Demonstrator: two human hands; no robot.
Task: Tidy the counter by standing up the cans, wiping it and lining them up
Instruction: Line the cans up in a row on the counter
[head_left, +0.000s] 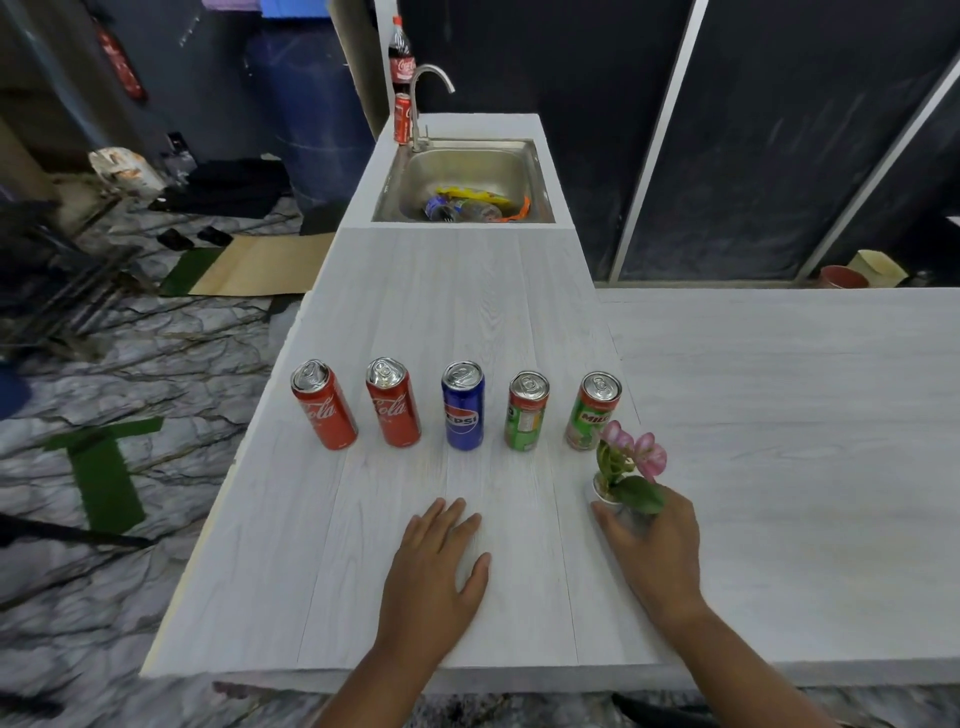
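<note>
Cans stand upright in a spaced row on the pale counter, all beyond the fingertips of both hands. The blue Pepsi can is almost straight ahead of the left hand, with two red Coca-Cola cans farther out to that hand's left. A green can and a green Milo can sit between the two hands' lines, the Milo can just beyond the right hand. The left hand lies flat on the counter, fingers straight and holding nothing. The right hand curls round a small white pot of pink flowers (one bloom overlaps the Milo can in view). Far ahead of both hands, a steel sink holds bottles and wrappers.
</note>
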